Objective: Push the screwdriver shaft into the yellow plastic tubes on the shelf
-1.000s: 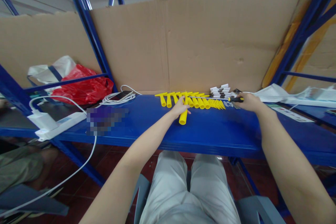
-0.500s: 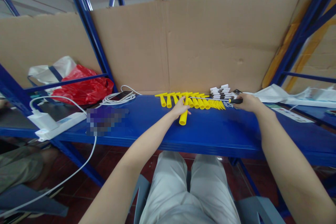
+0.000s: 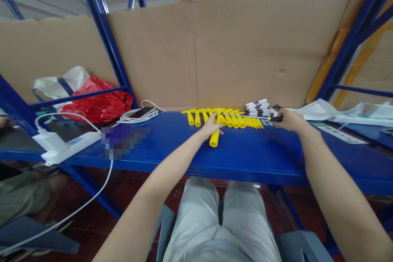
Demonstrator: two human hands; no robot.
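My left hand (image 3: pixel 211 127) is wrapped round a yellow tube-shaped piece (image 3: pixel 214 139) whose open round end faces me. In my right hand (image 3: pixel 287 119) is a screwdriver (image 3: pixel 275 118) with a black and yellow handle. Its long shaft points left, and the tip reaches the top of the held yellow piece. Several similar yellow T-shaped pieces (image 3: pixel 191 118) stand in a row behind and beside my left hand. Small flat yellow parts (image 3: pixel 254 123) lie at the right end of that row, in front of a stack of white and black parts (image 3: pixel 258 108).
The blue shelf (image 3: pixel 172 143) is backed by a cardboard sheet (image 3: pixel 239 49). On the left are a red bag (image 3: pixel 98 98), a coiled white cable (image 3: pixel 138 114), a phone (image 3: pixel 143 111) and a white power strip (image 3: pixel 72 147). A printed sheet (image 3: pixel 340 133) lies on the right.
My right hand and the screwdriver have shifted very slightly. My left hand keeps its hold on the yellow piece in the same place.
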